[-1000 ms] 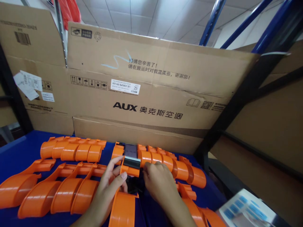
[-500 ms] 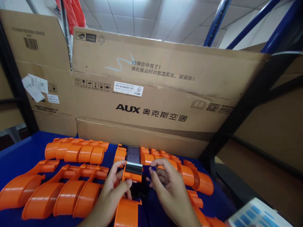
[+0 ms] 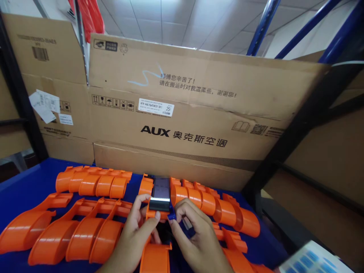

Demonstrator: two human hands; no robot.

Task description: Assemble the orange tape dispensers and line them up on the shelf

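My left hand (image 3: 139, 223) is closed around an orange plastic tape dispenser (image 3: 157, 215), thumb on its near side. A silvery saw-toothed blade (image 3: 159, 199) and a dark strip lie along the dispenser's top. Fingers bent in a pinch, my right hand (image 3: 195, 231) holds a small blue piece (image 3: 172, 217) at the dispenser's right end. Whether the piece touches the dispenser I cannot tell. Just below my hands lies another orange tape dispenser (image 3: 155, 259). Beyond them is a dark phone-like screen (image 3: 161, 187).
Rows of orange tape dispensers (image 3: 54, 240) cover the left of the blue tabletop (image 3: 17, 185), with more dispensers (image 3: 224, 212) at the right. A cardboard panel (image 3: 119, 113) stands along the back. A white and blue printed item (image 3: 309, 261) sits at the lower right.
My right hand has moved left and slightly down, bringing the small blue piece against or close to the dispenser's right end. The dispenser in my left hand has tilted a little.
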